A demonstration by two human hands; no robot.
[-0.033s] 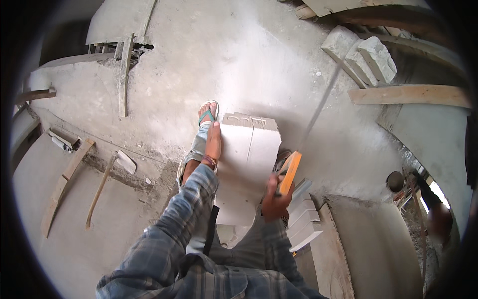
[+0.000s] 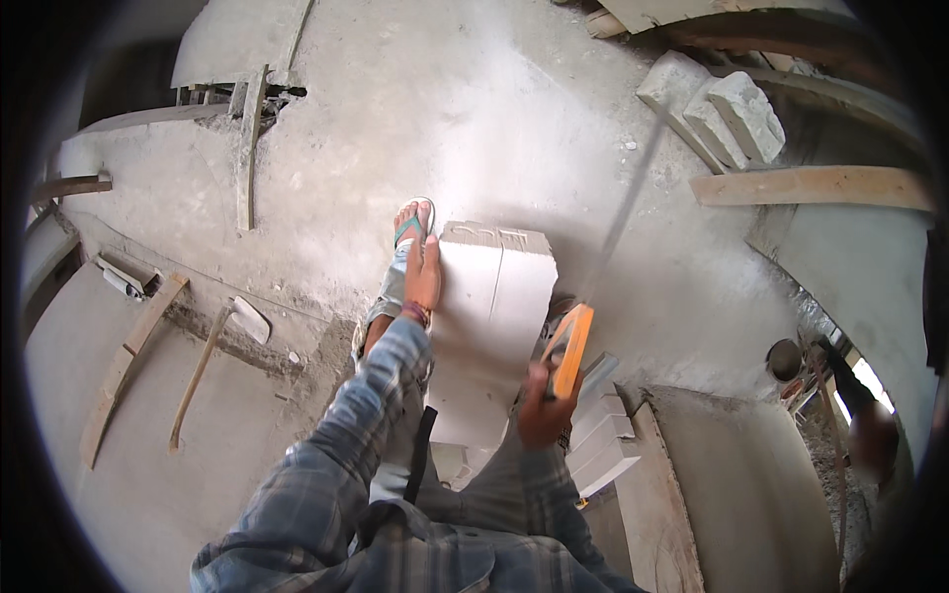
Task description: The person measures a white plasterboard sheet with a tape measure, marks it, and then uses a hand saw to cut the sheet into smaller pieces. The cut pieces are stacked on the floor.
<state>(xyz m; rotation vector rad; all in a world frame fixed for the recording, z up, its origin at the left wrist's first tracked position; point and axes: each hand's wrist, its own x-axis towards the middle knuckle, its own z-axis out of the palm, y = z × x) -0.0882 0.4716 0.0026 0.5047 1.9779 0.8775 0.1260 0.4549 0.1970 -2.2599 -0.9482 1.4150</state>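
A white lightweight concrete block stands between my legs, with a thin straight line or cut running across its top face near the far end. My left hand lies flat along the block's left edge, fingers stretched out. To the right of the block, my right hand is closed round the orange handle of a handsaw. The saw's long blade, blurred, points away to the far right and is apart from the block. My sandalled foot rests just left of the block's far end.
Several white blocks are stacked by my right leg. More rough blocks and a wooden plank lie at the far right. On the left are a long-handled tool and a board. Another person's arm shows at the right edge.
The saw has shifted slightly, its blade now tilting further right. My right hand has come a little nearer to me; the left hand stays at the block's edge.
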